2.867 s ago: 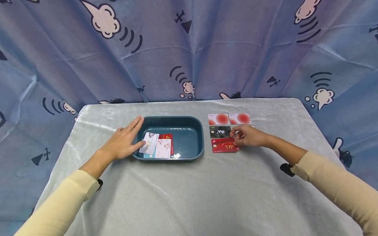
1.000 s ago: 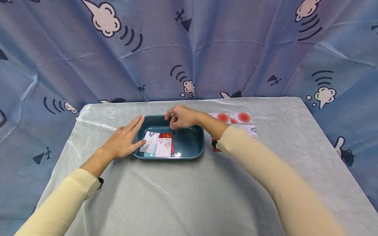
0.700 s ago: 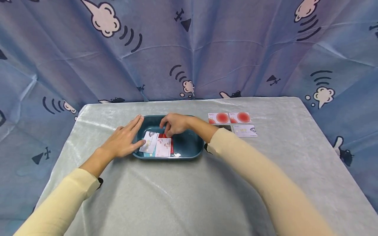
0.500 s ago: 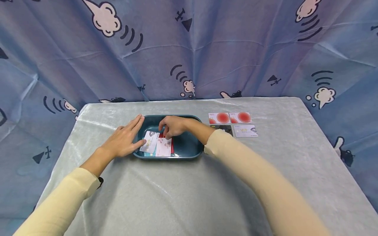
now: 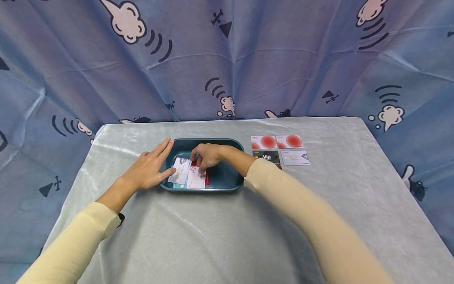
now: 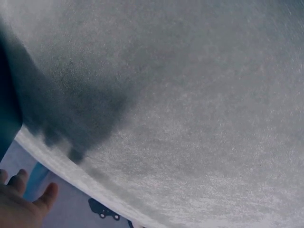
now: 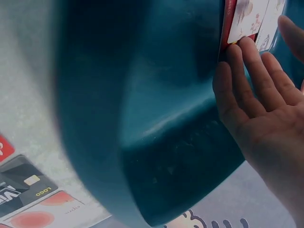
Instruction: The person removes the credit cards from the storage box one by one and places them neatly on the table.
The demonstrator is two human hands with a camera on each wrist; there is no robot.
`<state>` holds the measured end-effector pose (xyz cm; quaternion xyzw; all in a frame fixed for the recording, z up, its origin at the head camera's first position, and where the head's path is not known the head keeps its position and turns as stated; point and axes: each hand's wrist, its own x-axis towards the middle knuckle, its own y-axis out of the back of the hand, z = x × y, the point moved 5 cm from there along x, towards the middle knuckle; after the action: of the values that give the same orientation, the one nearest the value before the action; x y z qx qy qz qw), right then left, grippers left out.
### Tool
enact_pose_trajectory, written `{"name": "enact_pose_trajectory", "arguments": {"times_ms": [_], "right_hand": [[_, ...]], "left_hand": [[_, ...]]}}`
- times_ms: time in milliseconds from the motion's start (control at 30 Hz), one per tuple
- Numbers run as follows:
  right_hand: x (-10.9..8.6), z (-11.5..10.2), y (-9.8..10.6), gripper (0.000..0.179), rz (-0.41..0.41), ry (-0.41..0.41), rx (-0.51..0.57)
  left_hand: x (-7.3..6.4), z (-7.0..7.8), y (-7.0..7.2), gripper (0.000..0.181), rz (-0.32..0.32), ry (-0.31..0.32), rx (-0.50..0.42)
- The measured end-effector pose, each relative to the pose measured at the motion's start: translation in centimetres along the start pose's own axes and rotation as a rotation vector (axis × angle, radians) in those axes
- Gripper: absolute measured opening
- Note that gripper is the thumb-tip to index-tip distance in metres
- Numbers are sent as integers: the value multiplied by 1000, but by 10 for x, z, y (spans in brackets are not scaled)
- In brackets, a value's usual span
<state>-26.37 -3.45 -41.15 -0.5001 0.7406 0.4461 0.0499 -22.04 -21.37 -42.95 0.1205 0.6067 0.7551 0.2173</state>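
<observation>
My left hand (image 5: 150, 169) rests on the left rim of a dark teal tray (image 5: 227, 189), its fingers straight and its thumb over the inner edge by a white VIP card (image 5: 179, 171). In the tray's left part lie that card, a pale card with pink print (image 5: 196, 179), a red card (image 5: 207, 177) and a light blue card (image 5: 179, 185), overlapping. My right hand (image 5: 209, 154) reaches down into the tray over them. In the right wrist view, its fingertips touch the edge of the pale card (image 7: 247, 21), with the thumb standing apart.
Right of the tray lie two white cards with red circles (image 5: 264, 142), a black Vip card (image 5: 266, 156) and a white VIP card (image 5: 295, 157). A red card (image 5: 279, 167) is mostly hidden by my right sleeve. A patterned blue curtain (image 5: 227, 59) hangs behind the table.
My right hand has moved left from the red card at the right into the tray, then down onto the cards there. My left hand has stayed on the rim.
</observation>
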Motion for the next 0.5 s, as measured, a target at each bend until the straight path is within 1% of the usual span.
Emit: {"name": "enact_pose_trajectory", "arguments": {"times_ms": [133, 233, 400, 500], "right_hand": [[0, -1, 0, 50, -1, -5, 10], [0, -2, -1, 51, -17, -7, 14], [-1, -6, -3, 50, -52, 4, -30], [-2, -7, -2, 48, -44, 8, -58]], "left_hand": [[-1, 0, 0, 86, 8, -1, -5], [-1, 0, 0, 86, 12, -4, -12], [-1, 0, 0, 86, 13, -3, -11], [-1, -1, -1, 86, 8, 1, -12]]}}
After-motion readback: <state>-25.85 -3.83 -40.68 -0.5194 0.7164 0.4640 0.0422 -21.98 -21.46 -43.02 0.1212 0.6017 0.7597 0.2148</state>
